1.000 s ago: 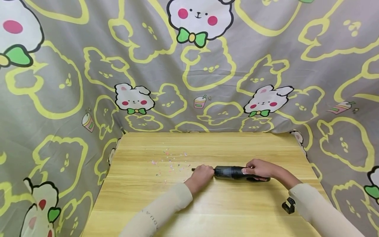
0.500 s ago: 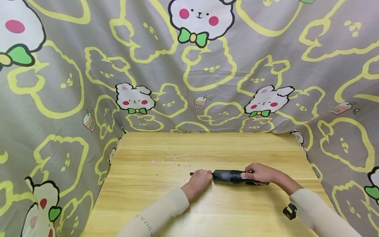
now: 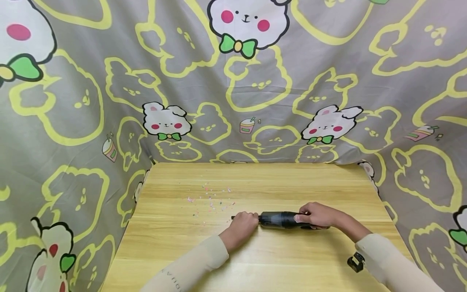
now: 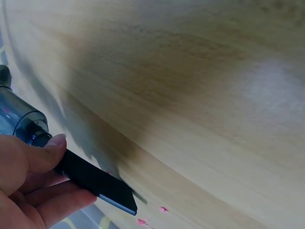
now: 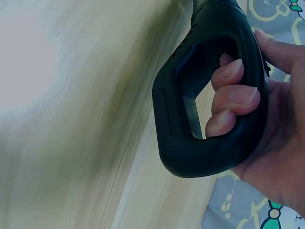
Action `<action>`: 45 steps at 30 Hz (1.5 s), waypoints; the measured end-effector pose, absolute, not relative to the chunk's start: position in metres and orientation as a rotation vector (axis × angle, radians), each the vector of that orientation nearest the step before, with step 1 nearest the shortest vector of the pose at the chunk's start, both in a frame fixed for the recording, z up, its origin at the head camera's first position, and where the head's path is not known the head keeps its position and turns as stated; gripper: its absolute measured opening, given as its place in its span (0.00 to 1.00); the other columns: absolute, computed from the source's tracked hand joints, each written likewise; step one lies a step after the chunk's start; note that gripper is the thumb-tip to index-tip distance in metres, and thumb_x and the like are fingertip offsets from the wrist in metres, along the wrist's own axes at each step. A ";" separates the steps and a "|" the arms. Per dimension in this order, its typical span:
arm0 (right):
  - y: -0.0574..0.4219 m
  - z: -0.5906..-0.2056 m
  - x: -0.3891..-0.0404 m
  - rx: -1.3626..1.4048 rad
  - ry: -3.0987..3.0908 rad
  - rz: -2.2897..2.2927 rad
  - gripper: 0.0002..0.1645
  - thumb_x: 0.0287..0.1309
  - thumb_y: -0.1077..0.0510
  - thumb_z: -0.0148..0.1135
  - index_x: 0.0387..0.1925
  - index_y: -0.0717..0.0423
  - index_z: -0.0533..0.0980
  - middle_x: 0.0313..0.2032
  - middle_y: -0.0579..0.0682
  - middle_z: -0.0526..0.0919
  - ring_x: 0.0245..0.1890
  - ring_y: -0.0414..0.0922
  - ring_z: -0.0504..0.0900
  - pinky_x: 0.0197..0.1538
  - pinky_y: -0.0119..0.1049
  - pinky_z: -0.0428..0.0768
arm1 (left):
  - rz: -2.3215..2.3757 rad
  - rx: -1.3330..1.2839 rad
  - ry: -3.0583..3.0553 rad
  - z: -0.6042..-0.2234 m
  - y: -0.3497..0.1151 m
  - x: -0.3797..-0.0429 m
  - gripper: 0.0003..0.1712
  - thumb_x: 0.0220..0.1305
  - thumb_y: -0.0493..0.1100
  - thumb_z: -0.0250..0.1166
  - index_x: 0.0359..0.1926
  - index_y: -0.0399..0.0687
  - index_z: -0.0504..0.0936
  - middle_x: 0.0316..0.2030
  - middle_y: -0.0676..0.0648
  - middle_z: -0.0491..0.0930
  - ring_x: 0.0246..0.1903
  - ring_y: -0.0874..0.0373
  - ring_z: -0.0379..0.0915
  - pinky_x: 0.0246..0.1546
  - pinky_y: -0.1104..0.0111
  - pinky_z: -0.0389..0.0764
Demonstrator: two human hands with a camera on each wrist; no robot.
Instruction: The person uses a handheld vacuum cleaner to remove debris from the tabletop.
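Both hands hold a black handheld vacuum cleaner (image 3: 271,219) level over the wooden table. My right hand (image 3: 317,213) grips its loop handle (image 5: 164,129), fingers curled through the opening and thumb along the outer side. At the other end, my left hand (image 3: 243,227) pinches the flat black nozzle (image 4: 97,181) between thumb and fingers. Behind the nozzle, the clear dust cup (image 4: 19,112) shows in the left wrist view. Small coloured paper scraps (image 3: 211,198) lie scattered left of the nozzle tip, and a few pink bits (image 4: 164,209) sit just past it.
The light wooden table (image 3: 292,259) has grey patterned cloth (image 3: 233,93) hanging around its back and sides. A black clip-like mount (image 3: 355,262) sticks out from the right sleeve (image 3: 386,255).
The vacuum cleaner and both hands have moved slightly left and toward the person. Both grips look the same, and the scraps seem to lie where they were.
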State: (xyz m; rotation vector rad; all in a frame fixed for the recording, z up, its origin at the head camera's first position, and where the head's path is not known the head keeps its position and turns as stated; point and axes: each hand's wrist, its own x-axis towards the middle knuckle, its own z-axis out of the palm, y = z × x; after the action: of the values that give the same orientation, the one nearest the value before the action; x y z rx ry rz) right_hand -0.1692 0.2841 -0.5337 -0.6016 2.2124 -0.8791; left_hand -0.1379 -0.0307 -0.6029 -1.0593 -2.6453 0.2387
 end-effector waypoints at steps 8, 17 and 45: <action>0.274 -0.530 -0.168 -0.638 2.217 -0.853 0.24 0.76 0.40 0.55 0.31 0.53 0.78 0.12 0.40 0.67 0.10 0.35 0.61 0.23 0.33 0.75 | 0.225 -1.056 -2.654 -0.603 -0.041 -0.133 0.03 0.64 0.36 0.71 0.33 0.48 0.87 0.25 0.53 0.88 0.19 0.64 0.81 0.17 0.76 0.81; 0.261 -0.530 -0.165 -0.655 2.221 -0.834 0.23 0.77 0.40 0.54 0.31 0.50 0.77 0.12 0.39 0.68 0.11 0.35 0.63 0.24 0.32 0.75 | 0.220 -1.055 -2.657 -0.605 -0.053 -0.127 0.02 0.63 0.37 0.72 0.34 0.47 0.87 0.26 0.52 0.88 0.20 0.63 0.82 0.18 0.75 0.82; 0.217 -0.528 -0.158 -0.734 2.311 -0.754 0.22 0.76 0.39 0.54 0.35 0.50 0.79 0.16 0.38 0.70 0.14 0.34 0.68 0.29 0.30 0.72 | 0.153 -0.995 -2.638 -0.606 -0.093 -0.116 0.05 0.62 0.33 0.71 0.40 0.41 0.86 0.27 0.50 0.86 0.19 0.64 0.79 0.20 0.76 0.83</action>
State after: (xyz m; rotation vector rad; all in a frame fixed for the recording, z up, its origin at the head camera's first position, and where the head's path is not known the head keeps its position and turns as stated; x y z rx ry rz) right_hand -0.1582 0.2173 -0.5279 -0.7345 2.3115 -0.7544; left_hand -0.1156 -0.0934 -0.6063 -0.9948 -2.6379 0.1529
